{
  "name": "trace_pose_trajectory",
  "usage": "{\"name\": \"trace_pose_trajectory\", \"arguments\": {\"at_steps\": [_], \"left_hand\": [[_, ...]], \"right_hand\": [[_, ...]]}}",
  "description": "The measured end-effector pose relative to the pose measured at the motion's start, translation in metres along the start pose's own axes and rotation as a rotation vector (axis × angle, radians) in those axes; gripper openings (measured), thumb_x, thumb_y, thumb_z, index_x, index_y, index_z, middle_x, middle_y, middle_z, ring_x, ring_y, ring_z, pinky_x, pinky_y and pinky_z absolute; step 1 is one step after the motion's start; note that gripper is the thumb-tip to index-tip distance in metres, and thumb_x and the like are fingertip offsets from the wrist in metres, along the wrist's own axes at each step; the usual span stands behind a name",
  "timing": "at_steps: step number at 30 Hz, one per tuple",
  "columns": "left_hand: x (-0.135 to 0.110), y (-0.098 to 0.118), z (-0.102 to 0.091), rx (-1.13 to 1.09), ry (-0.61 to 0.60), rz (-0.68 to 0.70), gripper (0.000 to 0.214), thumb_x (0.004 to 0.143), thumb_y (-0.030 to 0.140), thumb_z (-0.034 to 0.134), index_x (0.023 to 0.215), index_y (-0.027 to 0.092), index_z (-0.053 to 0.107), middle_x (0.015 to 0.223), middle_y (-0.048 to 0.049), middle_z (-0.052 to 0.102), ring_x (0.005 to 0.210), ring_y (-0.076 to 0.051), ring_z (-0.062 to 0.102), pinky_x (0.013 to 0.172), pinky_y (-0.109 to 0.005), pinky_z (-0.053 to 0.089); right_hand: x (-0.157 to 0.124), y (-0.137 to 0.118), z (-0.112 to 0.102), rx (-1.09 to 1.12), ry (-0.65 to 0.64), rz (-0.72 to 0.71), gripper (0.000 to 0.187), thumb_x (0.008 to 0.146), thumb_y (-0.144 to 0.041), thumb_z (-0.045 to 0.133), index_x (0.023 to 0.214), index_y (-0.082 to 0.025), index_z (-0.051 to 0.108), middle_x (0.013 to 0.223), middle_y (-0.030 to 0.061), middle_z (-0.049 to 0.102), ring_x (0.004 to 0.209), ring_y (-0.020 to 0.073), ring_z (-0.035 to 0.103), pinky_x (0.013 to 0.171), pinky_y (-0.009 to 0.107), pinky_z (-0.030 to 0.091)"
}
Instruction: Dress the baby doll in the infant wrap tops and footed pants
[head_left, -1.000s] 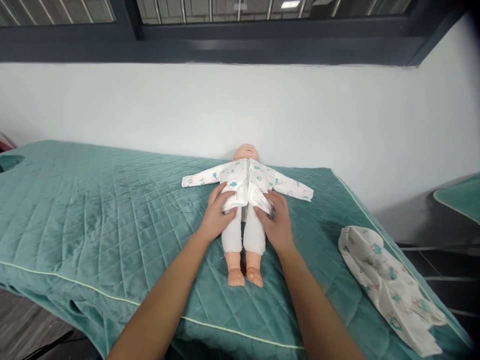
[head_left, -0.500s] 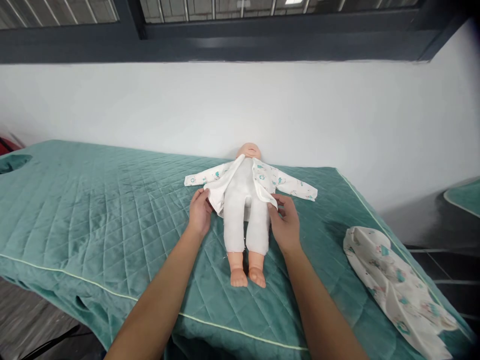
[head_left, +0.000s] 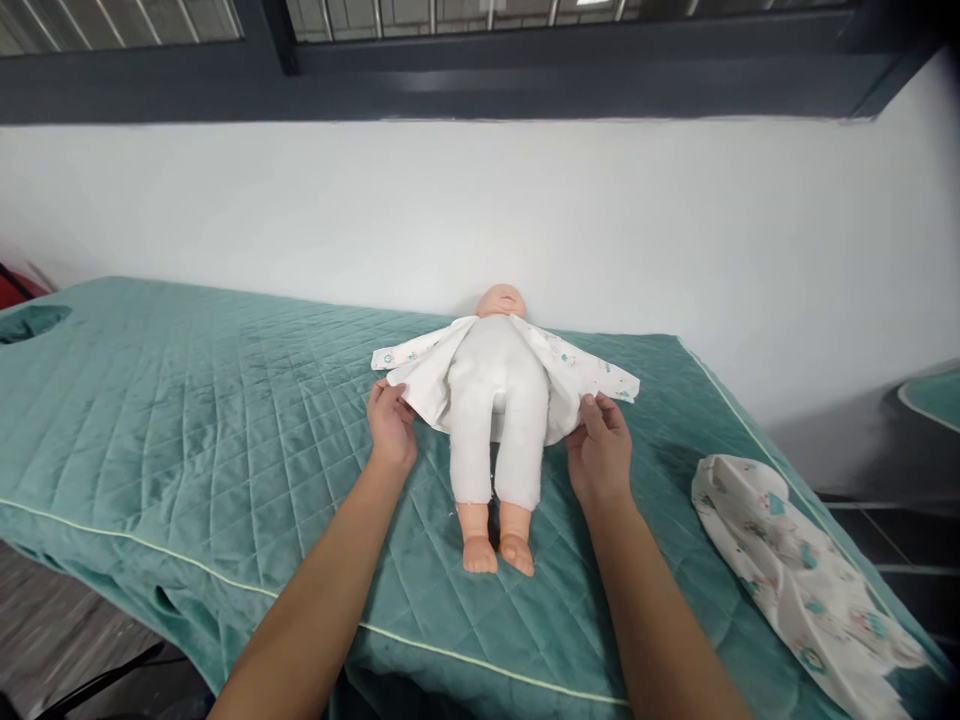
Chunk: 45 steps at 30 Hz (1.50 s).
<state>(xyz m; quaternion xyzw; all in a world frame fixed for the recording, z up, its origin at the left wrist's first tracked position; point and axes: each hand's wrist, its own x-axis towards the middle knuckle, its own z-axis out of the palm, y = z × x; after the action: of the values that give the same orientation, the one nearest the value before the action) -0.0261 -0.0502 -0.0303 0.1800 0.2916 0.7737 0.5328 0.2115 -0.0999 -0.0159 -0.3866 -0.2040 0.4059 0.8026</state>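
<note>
Teal quilted bed cover [head_left: 187,400], velvety, diamond-stitched, pale piping along near & rt edges; plenty of bare cover left of the doll [head_left: 499,400], less on the rt; far edge butted against plain white wall [head_left: 675,220], dark window frame [head_left: 480,90] above; doll flat on its back close to that far edge, head against the wall, feet toward the camera; soft white cloth body & legs, smooth peach plastic head & feet; thin printed jacket [head_left: 431,380] w/ small teal motifs open under the doll, both front flaps spread wide to the sides, plain white lining up, sleeves out flat; left hand [head_left: 391,430] just beside the doll's hip, fingers pinched on the hem corner of that side's flap; right hand [head_left: 600,455] clamped the same way on the hem of the other flap; hands well apart, doll's body between them, forearms in from the near edge; second printed garment [head_left: 795,570], same fabric, crumpled in a long heap near the rt edge, well apart from the right hand; another teal surface [head_left: 930,395] at far rt, cut off by the frame
</note>
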Motion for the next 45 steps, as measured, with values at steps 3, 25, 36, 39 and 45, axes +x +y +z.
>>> {"name": "trace_pose_trajectory", "arguments": {"at_steps": [3, 25, 36, 39, 45], "left_hand": [[-0.003, 0.001, -0.001, 0.036, 0.025, 0.04, 0.018, 0.064, 0.017, 0.071, 0.073, 0.02, 0.056, 0.075, 0.003, 0.064, 0.07, -0.011, 0.061, 0.065, -0.022, 0.046], [-0.016, 0.005, -0.009, 0.346, 0.053, 0.184, 0.035, 0.076, 0.028, 0.074, 0.071, 0.022, 0.041, 0.053, 0.0102, 0.035, 0.045, -0.006, 0.034, 0.049, -0.022, 0.031], [-0.016, 0.005, -0.01, 0.39, 0.061, 0.18, 0.037, 0.077, 0.029, 0.074, 0.067, 0.022, 0.039, 0.051, 0.0103, 0.034, 0.044, -0.006, 0.028, 0.045, -0.022, 0.025], [-0.017, 0.004, -0.011, 0.407, 0.054, 0.195, 0.036, 0.077, 0.029, 0.073, 0.067, 0.022, 0.039, 0.052, 0.0099, 0.035, 0.045, -0.006, 0.03, 0.045, -0.022, 0.025], [-0.019, 0.002, -0.014, 0.445, 0.02, 0.206, 0.041, 0.074, 0.03, 0.075, 0.064, 0.022, 0.037, 0.051, 0.0096, 0.033, 0.044, -0.005, 0.028, 0.044, -0.022, 0.021]], "right_hand": [[-0.001, -0.003, -0.001, 0.033, -0.01, 0.015, 0.036, 0.065, -0.028, 0.087, 0.092, -0.02, 0.065, 0.092, -0.0033, 0.072, 0.081, 0.0102, 0.067, 0.072, 0.022, 0.055], [-0.014, -0.003, 0.005, -0.126, -0.05, 0.001, 0.037, 0.067, -0.047, 0.084, 0.075, -0.016, 0.064, 0.078, -0.0003, 0.066, 0.064, 0.01, 0.057, 0.051, 0.022, 0.043], [-0.021, -0.003, -0.004, -0.179, 0.004, 0.006, 0.031, 0.07, -0.042, 0.082, 0.08, -0.018, 0.065, 0.08, -0.002, 0.065, 0.065, 0.0089, 0.057, 0.055, 0.02, 0.049], [-0.031, -0.007, -0.014, -0.084, 0.056, 0.043, 0.026, 0.071, -0.037, 0.081, 0.075, -0.019, 0.061, 0.074, -0.0035, 0.062, 0.065, 0.0092, 0.058, 0.061, 0.021, 0.054], [-0.079, -0.02, -0.04, -0.206, 0.008, 0.02, 0.02, 0.08, -0.035, 0.075, 0.075, -0.019, 0.064, 0.084, 0.0007, 0.067, 0.078, 0.0115, 0.062, 0.074, 0.022, 0.053]]}}
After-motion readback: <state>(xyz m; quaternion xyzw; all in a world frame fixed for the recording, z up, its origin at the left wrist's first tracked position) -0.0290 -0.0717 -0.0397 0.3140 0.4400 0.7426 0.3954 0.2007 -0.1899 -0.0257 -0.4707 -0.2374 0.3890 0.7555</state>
